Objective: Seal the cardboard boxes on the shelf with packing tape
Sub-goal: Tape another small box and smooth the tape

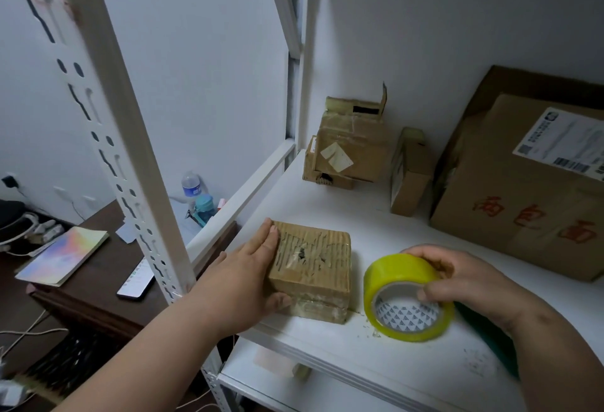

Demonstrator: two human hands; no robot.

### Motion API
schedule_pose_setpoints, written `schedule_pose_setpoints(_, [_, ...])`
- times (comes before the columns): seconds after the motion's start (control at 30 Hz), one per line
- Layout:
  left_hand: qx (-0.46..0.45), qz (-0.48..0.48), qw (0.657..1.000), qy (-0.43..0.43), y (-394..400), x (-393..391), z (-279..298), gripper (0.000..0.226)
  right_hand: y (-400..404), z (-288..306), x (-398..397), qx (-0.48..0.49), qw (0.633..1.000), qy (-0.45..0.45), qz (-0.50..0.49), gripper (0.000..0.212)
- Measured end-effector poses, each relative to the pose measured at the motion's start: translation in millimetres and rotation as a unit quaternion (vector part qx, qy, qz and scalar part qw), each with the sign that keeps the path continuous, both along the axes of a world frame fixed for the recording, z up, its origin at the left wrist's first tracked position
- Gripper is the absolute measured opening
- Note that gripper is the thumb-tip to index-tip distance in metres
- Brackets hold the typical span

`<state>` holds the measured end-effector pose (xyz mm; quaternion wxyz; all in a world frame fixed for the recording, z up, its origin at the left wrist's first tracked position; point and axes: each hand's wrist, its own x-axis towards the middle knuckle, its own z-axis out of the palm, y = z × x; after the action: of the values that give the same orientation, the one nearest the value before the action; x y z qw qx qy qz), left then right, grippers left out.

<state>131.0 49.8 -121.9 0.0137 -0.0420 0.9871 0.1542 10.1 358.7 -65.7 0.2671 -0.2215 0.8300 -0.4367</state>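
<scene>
On the near left of the shelf [327,202], the left hand [248,268] lies flat-fingered against the small box [310,274]. Right hand [457,284] pinches the yellow tape roll [405,297]. Best to keep the box braced, find the tape's loose end, then lay it across the torn top.

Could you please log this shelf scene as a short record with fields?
left hand: holds the small box, fingers on top, thumb on its front
right hand: grips the yellow tape roll
small box: on the shelf, near its front edge
other boxes: big box right; worn boxes at back
</scene>
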Motion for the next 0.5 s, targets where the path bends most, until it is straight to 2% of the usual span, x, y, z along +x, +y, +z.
schedule_pose_setpoints(0.07, [-0.023,-0.008,1.000,-0.006,0,2,0,0.112,0,10,4,0.099,0.994,0.050,0.016,0.073])
schedule_pose_setpoints(0.13, [-0.037,-0.018,0.999,0.002,1,4,1,0.104,-7,23,13,0.227,0.961,0.150,0.048,0.097])
schedule_pose_setpoints(0.17, [-0.040,-0.022,0.999,0.016,2,5,-1,0.100,-17,29,22,0.262,0.939,0.217,0.048,0.103])
schedule_pose_setpoints(0.23, [-0.054,-0.031,0.996,0.059,2,5,-5,0.100,-46,31,49,0.246,0.913,0.323,0.038,0.099])
schedule_pose_setpoints(0.27, [-0.070,-0.047,0.993,0.085,2,3,-6,0.100,-66,28,64,0.216,0.913,0.344,0.048,0.094])
schedule_pose_setpoints(0.33, [-0.105,-0.088,0.985,0.106,0,3,-10,0.089,-102,11,91,0.196,0.901,0.367,0.122,0.092])
schedule_pose_setpoints(0.4, [-0.138,-0.106,0.978,0.114,-2,0,-13,0.081,-122,-11,99,0.243,0.874,0.382,0.177,0.098])
schedule_pose_setpoints(0.5, [-0.170,-0.106,0.974,0.104,-7,-4,-7,0.079,-120,-21,88,0.285,0.854,0.398,0.175,0.095])
